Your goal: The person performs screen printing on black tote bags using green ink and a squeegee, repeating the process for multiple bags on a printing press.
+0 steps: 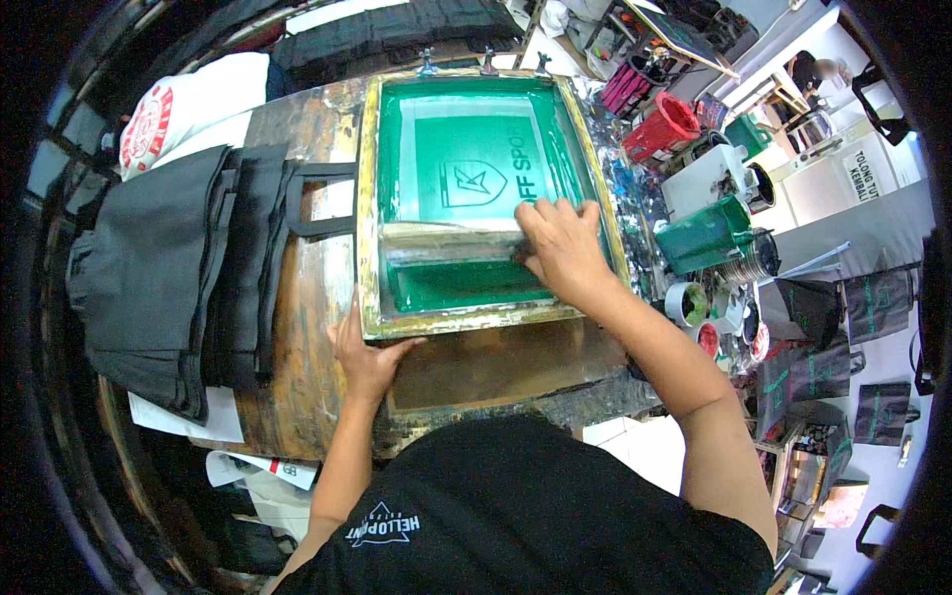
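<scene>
A wooden-framed printing screen (369, 198) with green mesh and a pale shield design lies flat on a worn brown table (307, 297). A long squeegee (446, 241) rests across the mesh, smeared with pale ink. My right hand (561, 246) grips the squeegee's right end. My left hand (364, 355) presses flat on the screen frame's near left corner, fingers spread over the edge. A dark board (496, 367) shows under the frame's near side.
A stack of black cloth bags (169, 268) lies left of the screen, one bag's handles (322, 198) reaching toward the frame. Right of the table stand a red bucket (662, 127), green containers (706, 234) and tape rolls (686, 302). Printed dark bags (823, 372) lie at far right.
</scene>
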The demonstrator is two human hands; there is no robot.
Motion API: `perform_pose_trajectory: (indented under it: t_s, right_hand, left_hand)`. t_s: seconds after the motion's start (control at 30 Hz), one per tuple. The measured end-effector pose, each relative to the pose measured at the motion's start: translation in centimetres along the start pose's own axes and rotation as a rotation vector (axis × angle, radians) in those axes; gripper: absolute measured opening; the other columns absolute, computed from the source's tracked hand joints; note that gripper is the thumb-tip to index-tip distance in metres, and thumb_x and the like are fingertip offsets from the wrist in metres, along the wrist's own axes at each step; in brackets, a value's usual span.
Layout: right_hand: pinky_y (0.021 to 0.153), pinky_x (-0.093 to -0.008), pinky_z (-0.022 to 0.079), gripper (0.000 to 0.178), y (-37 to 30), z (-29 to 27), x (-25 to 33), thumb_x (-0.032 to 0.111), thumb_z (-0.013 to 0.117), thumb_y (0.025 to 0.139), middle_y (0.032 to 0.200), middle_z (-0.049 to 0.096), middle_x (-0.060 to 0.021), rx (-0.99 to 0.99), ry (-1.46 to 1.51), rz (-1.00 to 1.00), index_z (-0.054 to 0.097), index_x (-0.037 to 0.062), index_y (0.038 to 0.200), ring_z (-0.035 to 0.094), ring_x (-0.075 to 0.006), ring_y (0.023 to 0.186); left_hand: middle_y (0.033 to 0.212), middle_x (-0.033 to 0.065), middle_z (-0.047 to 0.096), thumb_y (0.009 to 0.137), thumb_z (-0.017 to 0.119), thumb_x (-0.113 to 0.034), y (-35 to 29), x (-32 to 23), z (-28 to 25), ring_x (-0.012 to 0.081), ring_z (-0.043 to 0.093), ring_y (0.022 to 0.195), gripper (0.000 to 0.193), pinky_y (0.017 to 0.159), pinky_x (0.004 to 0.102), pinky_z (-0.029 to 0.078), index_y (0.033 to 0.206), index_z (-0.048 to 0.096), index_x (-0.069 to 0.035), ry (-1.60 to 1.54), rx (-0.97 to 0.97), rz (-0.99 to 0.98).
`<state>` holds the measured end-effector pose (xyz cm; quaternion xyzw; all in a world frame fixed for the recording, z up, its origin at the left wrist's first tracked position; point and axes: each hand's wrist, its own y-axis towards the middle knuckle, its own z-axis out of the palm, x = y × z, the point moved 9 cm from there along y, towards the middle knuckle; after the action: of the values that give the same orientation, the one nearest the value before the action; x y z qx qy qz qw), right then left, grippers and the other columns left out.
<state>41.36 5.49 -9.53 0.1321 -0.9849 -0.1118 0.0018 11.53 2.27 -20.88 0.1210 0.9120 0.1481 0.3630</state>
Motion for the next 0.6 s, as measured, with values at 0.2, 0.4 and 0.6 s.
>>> perform_pose_trajectory:
  t_s: [0.2, 0.4, 0.6]
  right_hand:
    - [0.085, -0.0534, 0.04, 0.064, 7.6, 3.3, -3.8, 0.022, 0.088, 0.074, 0.11, 0.065, -0.0058, -0.046, -0.085, 0.021, 0.057, 0.0153, 0.129, 0.063, -0.0283, 0.105]
    - [0.084, -0.0555, 0.04, 0.056, 15.4, 5.6, -7.3, 0.02, 0.085, 0.077, 0.108, 0.068, -0.0053, -0.121, -0.15, 0.065, 0.059, 0.0157, 0.127, 0.066, -0.0289, 0.105]
    - [0.09, -0.0659, 0.04, 0.041, 21.6, 8.2, -11.9, 0.014, 0.07, 0.088, 0.113, 0.07, -0.0059, -0.178, -0.149, 0.184, 0.061, 0.0172, 0.127, 0.068, -0.0307, 0.109]
  left_hand:
    - [0.112, 0.0154, 0.072, 0.051, 0.099, -0.053, 0.3, -0.4, -0.3, 0.0325, 0.059, 0.097, 0.125, 0.094, 0.044, 0.04, 0.151, 0.051, 0.004, -0.006, -0.007, 0.008]
    - [0.115, 0.0146, 0.071, 0.05, 0.096, -0.062, 0.3, -0.6, -0.2, 0.0326, 0.057, 0.097, 0.126, 0.093, 0.0438, 0.04, 0.147, 0.053, 0.007, 0.043, 0.029, 0.041]
    - [0.107, 0.0139, 0.072, 0.048, 0.097, -0.062, 0.2, -0.8, -0.4, 0.0314, 0.058, 0.09, 0.131, 0.092, 0.0439, 0.039, 0.148, 0.051, 0.01, 0.051, -0.011, 0.087]
